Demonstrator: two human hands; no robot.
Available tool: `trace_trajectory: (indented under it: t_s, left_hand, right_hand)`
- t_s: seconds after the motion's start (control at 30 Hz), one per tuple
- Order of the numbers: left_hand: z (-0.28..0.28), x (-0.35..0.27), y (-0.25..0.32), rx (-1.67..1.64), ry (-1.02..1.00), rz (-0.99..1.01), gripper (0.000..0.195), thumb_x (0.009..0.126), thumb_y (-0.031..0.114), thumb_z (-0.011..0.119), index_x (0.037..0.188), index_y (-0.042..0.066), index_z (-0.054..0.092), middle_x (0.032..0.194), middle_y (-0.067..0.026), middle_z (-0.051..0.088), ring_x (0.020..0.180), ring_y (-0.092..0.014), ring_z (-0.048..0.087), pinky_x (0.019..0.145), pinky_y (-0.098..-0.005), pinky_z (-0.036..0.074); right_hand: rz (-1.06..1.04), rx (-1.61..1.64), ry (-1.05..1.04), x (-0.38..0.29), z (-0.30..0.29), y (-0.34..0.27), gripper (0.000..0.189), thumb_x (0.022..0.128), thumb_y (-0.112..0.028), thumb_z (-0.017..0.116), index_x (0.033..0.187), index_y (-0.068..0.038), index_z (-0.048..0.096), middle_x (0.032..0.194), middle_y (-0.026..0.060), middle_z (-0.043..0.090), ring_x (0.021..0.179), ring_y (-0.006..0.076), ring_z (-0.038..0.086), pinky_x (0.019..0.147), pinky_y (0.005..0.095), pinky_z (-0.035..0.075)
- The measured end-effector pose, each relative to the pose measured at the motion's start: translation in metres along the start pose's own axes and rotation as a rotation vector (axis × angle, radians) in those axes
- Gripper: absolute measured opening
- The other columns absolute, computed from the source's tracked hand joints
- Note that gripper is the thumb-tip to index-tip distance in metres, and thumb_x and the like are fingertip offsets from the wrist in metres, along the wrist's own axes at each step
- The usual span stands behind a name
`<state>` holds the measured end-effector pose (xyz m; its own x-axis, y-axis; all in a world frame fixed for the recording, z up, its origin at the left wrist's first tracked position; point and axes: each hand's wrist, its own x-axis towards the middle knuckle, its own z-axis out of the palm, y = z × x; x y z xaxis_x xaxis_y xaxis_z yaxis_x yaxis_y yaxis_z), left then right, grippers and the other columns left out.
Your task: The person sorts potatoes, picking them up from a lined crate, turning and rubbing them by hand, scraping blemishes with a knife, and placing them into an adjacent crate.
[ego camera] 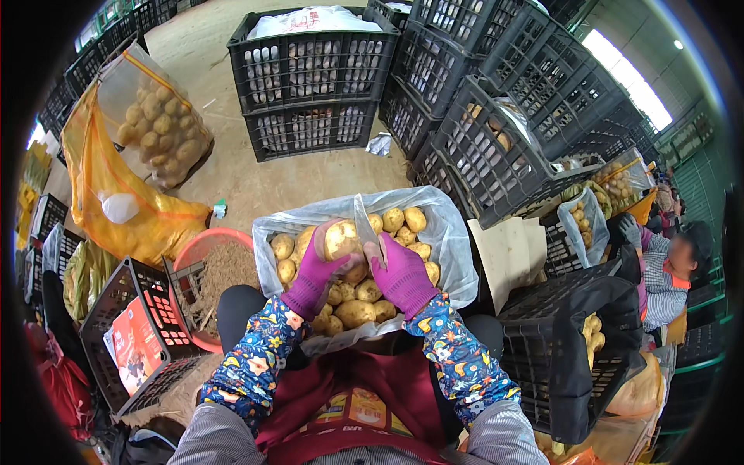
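Observation:
My left hand [315,273], in a purple knit glove with a greyish palm, is closed around a large yellow potato [341,239]. My right hand [405,273], gloved the same way, is close beside it and grips a pale, pointed flat piece [365,220]. Whether that piece is a blade or a thin sheet, I cannot tell. Both hands are above a crate lined with translucent plastic film [459,256], which sits before my knees. Loose potatoes [356,314] fill the crate, some with dark soil marks.
A red basin [200,244] of brown debris and a black crate [110,349] stand left. Behind are an orange mesh sack [139,224] and a sack of potatoes [163,125]. Stacked black crates [314,75] stand ahead and right. A person [668,273] sits at far right.

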<state>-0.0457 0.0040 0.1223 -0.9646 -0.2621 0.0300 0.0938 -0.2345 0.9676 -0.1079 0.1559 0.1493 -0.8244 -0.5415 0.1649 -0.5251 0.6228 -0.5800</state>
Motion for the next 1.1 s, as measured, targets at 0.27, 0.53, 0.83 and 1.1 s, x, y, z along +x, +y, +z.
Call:
trace_trajectory:
  t_s: [0.27, 0.53, 0.83, 1.1]
  left_hand:
    - [-0.010, 0.001, -0.024, -0.112, -0.007, -0.037, 0.068, 0.073, 0.013, 0.077, 0.131, 0.005, 0.042, 0.121, -0.0060, 0.047, 0.115, -0.016, 0.044, 0.099, -0.0303, 0.037]
    - [-0.022, 0.009, -0.039, 0.164, -0.102, 0.073, 0.064, 0.077, 0.005, 0.071, 0.133, 0.005, 0.040, 0.123, -0.0052, 0.043, 0.116, -0.016, 0.043, 0.099, -0.0299, 0.039]
    - [-0.015, 0.003, -0.018, 0.245, -0.173, 0.009, 0.072, 0.078, 0.005, 0.071, 0.139, 0.005, 0.034, 0.132, -0.0083, 0.043, 0.121, -0.017, 0.042, 0.100, -0.0313, 0.039]
    - [-0.028, 0.015, -0.041, 0.350, -0.119, 0.115, 0.072, 0.075, 0.006, 0.071, 0.138, 0.007, 0.036, 0.121, -0.0077, 0.052, 0.116, -0.016, 0.046, 0.095, -0.0314, 0.042]
  right_hand:
    - [-0.060, -0.096, -0.158, 0.002, -0.005, -0.002, 0.031, 0.090, -0.030, 0.055, 0.104, -0.003, 0.054, 0.077, 0.0214, 0.062, 0.071, 0.0393, 0.062, 0.060, 0.0480, 0.048]
    - [-0.017, -0.105, -0.170, -0.005, -0.004, 0.000, 0.033, 0.089, -0.029, 0.054, 0.108, -0.003, 0.054, 0.078, 0.0223, 0.063, 0.075, 0.0396, 0.062, 0.063, 0.0488, 0.048]
    - [0.025, -0.093, -0.221, -0.005, -0.005, 0.004, 0.030, 0.088, -0.028, 0.056, 0.104, -0.002, 0.054, 0.080, 0.0225, 0.063, 0.074, 0.0397, 0.062, 0.063, 0.0490, 0.048]
    - [-0.057, -0.094, -0.216, -0.007, 0.003, 0.009, 0.029, 0.090, -0.029, 0.053, 0.102, -0.002, 0.053, 0.077, 0.0213, 0.062, 0.074, 0.0403, 0.061, 0.062, 0.0476, 0.048]
